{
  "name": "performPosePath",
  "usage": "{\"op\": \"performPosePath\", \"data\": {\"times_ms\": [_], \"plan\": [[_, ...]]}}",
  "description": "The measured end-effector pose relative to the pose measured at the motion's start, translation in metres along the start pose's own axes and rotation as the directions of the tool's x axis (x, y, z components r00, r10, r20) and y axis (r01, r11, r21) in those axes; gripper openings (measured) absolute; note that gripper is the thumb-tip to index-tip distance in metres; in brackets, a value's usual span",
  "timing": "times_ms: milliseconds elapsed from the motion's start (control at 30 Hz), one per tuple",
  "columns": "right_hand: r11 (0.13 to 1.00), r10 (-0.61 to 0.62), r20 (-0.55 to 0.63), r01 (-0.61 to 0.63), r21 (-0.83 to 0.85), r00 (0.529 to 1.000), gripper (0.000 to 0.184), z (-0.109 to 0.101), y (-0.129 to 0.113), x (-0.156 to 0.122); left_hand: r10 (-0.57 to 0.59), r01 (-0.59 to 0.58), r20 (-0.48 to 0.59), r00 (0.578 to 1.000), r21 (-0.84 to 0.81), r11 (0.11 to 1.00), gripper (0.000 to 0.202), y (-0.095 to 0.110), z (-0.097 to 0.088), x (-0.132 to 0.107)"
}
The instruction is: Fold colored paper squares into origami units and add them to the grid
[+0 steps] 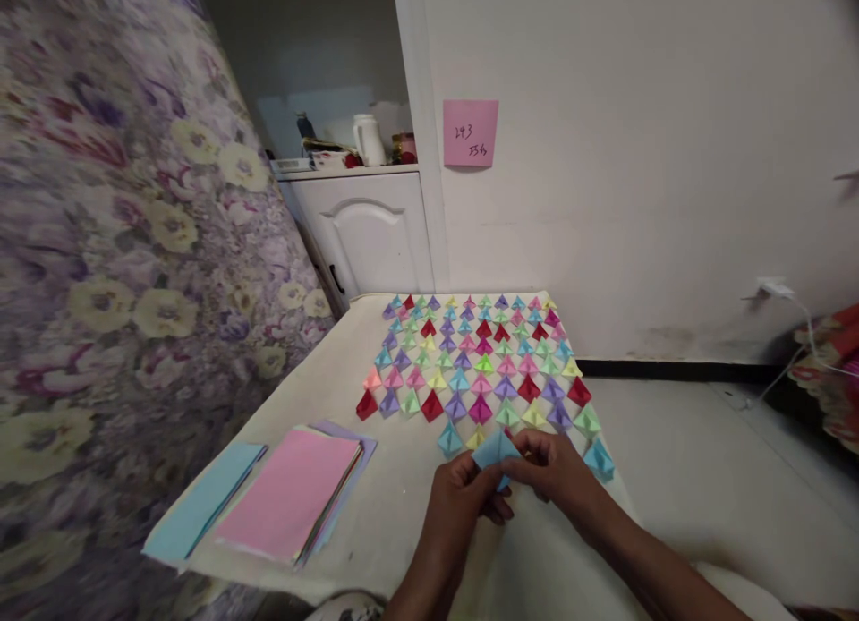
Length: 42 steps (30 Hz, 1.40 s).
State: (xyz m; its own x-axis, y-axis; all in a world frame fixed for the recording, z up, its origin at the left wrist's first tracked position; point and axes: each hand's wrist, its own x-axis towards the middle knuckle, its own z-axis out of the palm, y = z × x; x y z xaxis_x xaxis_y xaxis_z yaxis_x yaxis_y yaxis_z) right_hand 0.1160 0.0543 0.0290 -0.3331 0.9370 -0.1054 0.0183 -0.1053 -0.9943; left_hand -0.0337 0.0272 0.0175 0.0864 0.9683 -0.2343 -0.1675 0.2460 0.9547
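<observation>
A small blue piece of folded paper (494, 449) is held up between both hands over the near part of the table. My left hand (464, 493) pinches its lower left side, thumb on top. On its right side, the fingers of my right hand (542, 464) are closed on the edge. Just beyond the hands, rows of small folded paper pieces (480, 409) in many colours cover the table's far right half. The closest row has a blue folded piece (449, 438) and a yellow one (476, 438), with another blue piece (599, 461) at the right edge.
Left of my hands lie a stack of pink and other coloured paper (292, 491) and a stack of blue paper strips (201, 496). The cream-covered table (382, 514) stands against the wall. A floral curtain (154, 272) hangs at left; a white cabinet (376, 232) is behind.
</observation>
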Motion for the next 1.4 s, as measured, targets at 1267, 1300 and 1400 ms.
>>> {"op": "performPosePath", "data": {"times_ms": [1267, 1300, 1400], "plan": [[0.981, 0.066, 0.043, -0.057, -0.188, 0.997, 0.007, 0.011, -0.006, -0.007, 0.174, -0.162, -0.063, 0.983, 0.161, 0.974, 0.024, 0.007, -0.008, -0.002], [0.982, 0.072, 0.042, -0.063, -0.177, 0.997, 0.008, 0.012, -0.005, -0.007, 0.172, -0.161, -0.073, 0.982, 0.142, 0.977, 0.025, 0.007, -0.009, -0.002], [0.987, 0.081, 0.043, -0.074, -0.14, 0.996, 0.012, 0.012, -0.003, -0.006, 0.171, -0.161, -0.096, 0.981, 0.101, 0.982, 0.027, 0.006, -0.011, -0.001]]}}
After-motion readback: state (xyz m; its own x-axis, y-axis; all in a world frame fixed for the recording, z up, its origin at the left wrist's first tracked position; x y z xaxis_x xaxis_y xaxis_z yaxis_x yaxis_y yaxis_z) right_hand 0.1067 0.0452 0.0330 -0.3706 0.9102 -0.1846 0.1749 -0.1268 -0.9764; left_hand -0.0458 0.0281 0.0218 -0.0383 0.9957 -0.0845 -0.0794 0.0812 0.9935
